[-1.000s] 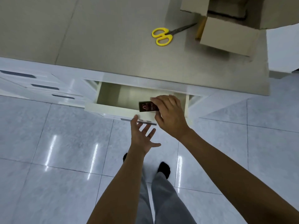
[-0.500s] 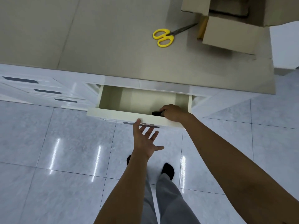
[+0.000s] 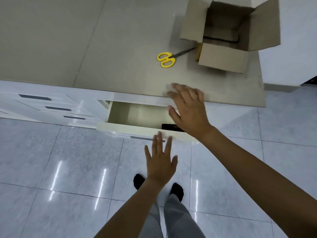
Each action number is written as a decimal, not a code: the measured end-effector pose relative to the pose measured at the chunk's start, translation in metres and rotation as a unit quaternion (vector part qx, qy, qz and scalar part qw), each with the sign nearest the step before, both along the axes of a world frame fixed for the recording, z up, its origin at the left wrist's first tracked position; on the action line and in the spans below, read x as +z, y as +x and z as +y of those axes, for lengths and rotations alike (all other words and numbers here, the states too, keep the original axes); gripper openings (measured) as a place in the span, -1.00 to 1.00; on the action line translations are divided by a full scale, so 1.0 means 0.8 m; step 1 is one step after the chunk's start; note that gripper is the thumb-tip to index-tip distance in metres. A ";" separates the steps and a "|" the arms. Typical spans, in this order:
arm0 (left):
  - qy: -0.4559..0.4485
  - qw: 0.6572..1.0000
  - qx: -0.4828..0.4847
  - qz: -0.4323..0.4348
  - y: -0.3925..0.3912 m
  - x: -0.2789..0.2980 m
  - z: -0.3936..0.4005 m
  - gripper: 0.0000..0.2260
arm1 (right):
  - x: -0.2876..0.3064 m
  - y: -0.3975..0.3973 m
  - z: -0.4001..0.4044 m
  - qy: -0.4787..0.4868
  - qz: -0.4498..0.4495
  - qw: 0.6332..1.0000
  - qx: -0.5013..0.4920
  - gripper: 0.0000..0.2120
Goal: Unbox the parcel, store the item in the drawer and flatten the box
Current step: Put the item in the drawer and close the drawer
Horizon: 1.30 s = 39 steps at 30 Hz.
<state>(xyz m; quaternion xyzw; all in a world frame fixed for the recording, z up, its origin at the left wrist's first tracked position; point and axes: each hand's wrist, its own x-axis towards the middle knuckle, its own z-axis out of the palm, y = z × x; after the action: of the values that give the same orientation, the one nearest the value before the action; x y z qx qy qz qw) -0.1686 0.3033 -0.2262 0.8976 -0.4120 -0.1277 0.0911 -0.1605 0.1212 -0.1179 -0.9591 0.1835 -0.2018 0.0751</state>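
The white drawer [image 3: 123, 128] under the countertop stands pulled out. A small dark item [image 3: 169, 127] lies inside it at the front right, partly hidden by my right wrist. My right hand [image 3: 187, 109] hovers above the drawer's right side, fingers spread, holding nothing. My left hand [image 3: 160, 160] is open in front of the drawer's front panel, its fingertips close to the grey handle [image 3: 142, 138]. The brown cardboard box [image 3: 224, 56] sits on the countertop at the far right with its flaps open.
Yellow-handled scissors [image 3: 167, 59] lie on the beige countertop [image 3: 85, 48] just left of the box. More shut drawers [image 3: 56, 108] are to the left. Glossy grey floor tiles [image 3: 68, 169] are below, with my feet [image 3: 176, 190] under the drawer.
My right hand has let go of the dark item inside the drawer and lifted out above it, fingers spread. My left hand stays open by the drawer front.
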 end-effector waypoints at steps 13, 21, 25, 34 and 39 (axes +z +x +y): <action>0.237 0.959 -0.145 0.055 0.041 0.000 -0.023 -0.32 | -0.025 -0.020 -0.016 0.008 0.164 0.984 -0.071 -0.32; 0.347 0.920 -0.151 0.106 0.091 0.020 -0.109 -0.27 | -0.030 -0.020 -0.016 -0.015 0.159 0.985 -0.069 -0.27; 0.424 0.874 -0.197 0.133 0.125 0.041 -0.137 -0.13 | -0.032 -0.021 -0.016 -0.027 0.157 0.985 -0.071 -0.27; 0.408 0.878 -0.215 0.127 0.133 0.038 -0.150 -0.10 | -0.025 -0.020 -0.015 0.000 0.169 0.983 -0.068 -0.24; 0.403 0.875 -0.257 0.078 0.137 0.050 -0.150 -0.23 | -0.027 -0.020 -0.019 0.007 0.167 0.984 -0.066 -0.21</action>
<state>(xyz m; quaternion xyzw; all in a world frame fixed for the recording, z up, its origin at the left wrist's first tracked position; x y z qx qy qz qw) -0.0589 0.1834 -0.1865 0.7059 -0.5327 -0.3714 -0.2830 -0.1766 0.1060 -0.1397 -0.9645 0.2581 -0.0421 0.0367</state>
